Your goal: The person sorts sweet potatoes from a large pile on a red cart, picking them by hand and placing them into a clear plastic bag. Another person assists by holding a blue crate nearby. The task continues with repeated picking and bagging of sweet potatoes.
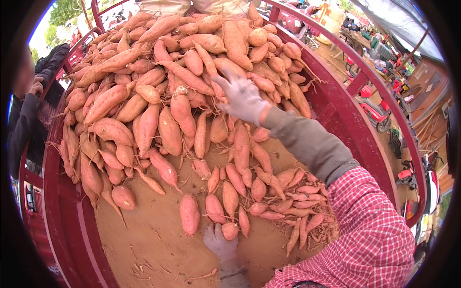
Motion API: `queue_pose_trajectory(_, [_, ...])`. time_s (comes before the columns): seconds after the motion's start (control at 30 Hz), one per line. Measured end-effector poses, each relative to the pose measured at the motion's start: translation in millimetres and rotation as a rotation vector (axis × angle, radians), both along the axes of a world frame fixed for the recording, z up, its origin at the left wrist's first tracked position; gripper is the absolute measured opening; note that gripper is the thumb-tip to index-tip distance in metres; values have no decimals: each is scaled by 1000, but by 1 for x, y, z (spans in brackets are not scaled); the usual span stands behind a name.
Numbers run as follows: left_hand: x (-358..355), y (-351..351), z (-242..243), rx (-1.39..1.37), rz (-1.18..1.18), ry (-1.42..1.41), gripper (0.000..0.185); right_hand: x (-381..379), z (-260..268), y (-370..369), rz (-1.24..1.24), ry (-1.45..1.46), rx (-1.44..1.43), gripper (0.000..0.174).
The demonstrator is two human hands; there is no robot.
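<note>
A big heap of reddish sweet potatoes (144, 90) fills the far part of a red metal cargo bed. My right hand (243, 95), in a pale work glove and blurred, reaches over the heap's right side with its fingers apart. Nothing shows in its grasp. Low in the middle, my gloved left hand (220, 240) is down at the bed floor (155, 248). A small round sweet potato (230, 230) lies against its thumb side; whether the fingers grip it is hidden. Just beyond the left hand are a plump sweet potato (215, 208) and a larger one (189, 215).
Thin, small sweet potatoes (306, 205) form a separate pile at the right. Broken roots (151, 268) litter the floor at the near left. Red side rails (360, 84) bound the bed. A person in dark sleeves (27, 111) leans at the left rail. Pale sacks (221, 8) stand behind the heap.
</note>
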State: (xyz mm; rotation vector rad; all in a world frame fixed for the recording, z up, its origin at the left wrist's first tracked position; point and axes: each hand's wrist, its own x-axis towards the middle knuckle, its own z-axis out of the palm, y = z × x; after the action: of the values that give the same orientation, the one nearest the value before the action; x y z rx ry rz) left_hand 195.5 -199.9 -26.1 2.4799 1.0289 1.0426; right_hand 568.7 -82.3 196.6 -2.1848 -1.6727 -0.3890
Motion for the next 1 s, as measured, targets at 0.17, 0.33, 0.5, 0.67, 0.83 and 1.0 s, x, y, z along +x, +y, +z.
queue_pose_trajectory(0.17, [-2,4,0,-21,-20,13,45,-20,-27,116,-445,33,-31,90])
queue_pose_trajectory(0.33, [0,1,1,-65,-9,-10,46,0,-46,99,-272,9,-90,74])
queue_pose_trajectory(0.5, [7,0,4,-40,20,8,46,29,-68,78,-203,-67,-165,62])
queue_pose_trajectory(0.67, [0,2,-3,-1,41,9,48,-13,-48,85,-282,48,46,47])
queue_pose_trajectory(0.83, [2,-3,-8,7,53,36,53,11,-65,77,-178,51,-38,47])
queue_pose_trajectory(1.0, [-3,-2,-7,-81,55,64,56,-15,-100,7,-33,186,-47,47])
